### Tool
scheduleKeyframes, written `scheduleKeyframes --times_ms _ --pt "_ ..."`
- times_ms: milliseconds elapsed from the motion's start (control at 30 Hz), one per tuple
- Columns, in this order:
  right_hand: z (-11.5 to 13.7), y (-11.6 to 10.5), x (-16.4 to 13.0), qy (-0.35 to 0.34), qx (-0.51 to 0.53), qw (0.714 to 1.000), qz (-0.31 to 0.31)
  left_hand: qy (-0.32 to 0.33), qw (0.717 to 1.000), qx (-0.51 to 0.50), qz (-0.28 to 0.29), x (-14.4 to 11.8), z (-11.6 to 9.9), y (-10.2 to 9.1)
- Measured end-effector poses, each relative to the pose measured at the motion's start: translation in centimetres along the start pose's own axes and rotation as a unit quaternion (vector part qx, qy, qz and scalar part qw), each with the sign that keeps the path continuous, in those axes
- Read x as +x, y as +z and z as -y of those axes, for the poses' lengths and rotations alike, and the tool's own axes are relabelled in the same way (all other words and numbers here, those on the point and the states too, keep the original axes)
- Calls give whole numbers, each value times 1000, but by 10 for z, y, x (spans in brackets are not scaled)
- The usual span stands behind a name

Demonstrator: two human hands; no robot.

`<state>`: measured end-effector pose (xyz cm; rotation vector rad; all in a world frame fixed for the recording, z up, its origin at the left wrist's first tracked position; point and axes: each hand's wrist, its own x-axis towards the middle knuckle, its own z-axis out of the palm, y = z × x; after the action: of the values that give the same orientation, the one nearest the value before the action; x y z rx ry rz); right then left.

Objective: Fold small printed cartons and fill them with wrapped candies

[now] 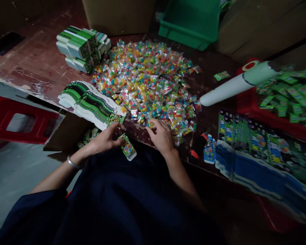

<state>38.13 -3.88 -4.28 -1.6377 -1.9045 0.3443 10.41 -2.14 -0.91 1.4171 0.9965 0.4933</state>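
My left hand [109,137] grips a small green printed candy box [128,148] between thumb and fingers, in front of the table edge. My right hand [161,135] is at the near edge of a heap of clear candy packets [148,78], full of many-coloured sweets. Its thumb and fingers close on a candy packet [150,125], partly hidden by the fingers. Just beyond my left hand lies a fanned row of flat green-and-white cartons [91,102].
Bundled green cartons [78,47] stand at the back left, and a green bin [188,27] behind the heap. A white-green tube [226,90] juts in from the right, near a red tray [247,102] of filled boxes. Blue-green cartons [260,163] lie front right. An open cardboard box [60,131] sits below left.
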Motion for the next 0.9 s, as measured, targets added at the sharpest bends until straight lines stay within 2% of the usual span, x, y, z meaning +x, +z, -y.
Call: scheduleKeyframes --times_ms 100,200,300,433,567,700,800,900 --pt "7 7 11 -16 -81 996 41 -8 998 -57 -25 -3 -6 -8" --pt "18 12 20 25 -115 991 58 -8 985 -161 -68 -2 -6 -12" --pt "28 17 31 65 -120 988 66 -22 955 -278 -96 2 -2 -9" --pt "33 25 46 93 -129 984 85 9 935 -338 -111 6 -1 -1" --pt "27 27 52 83 -64 991 78 37 942 -317 -102 6 -5 3" --pt "17 15 49 102 77 992 12 51 963 -238 -115 7 -4 4" --pt "20 -1 44 112 207 971 -49 57 983 -134 -115 11 -1 10" --pt "33 -16 39 92 291 947 -103 62 992 -57 -92 14 -1 22"
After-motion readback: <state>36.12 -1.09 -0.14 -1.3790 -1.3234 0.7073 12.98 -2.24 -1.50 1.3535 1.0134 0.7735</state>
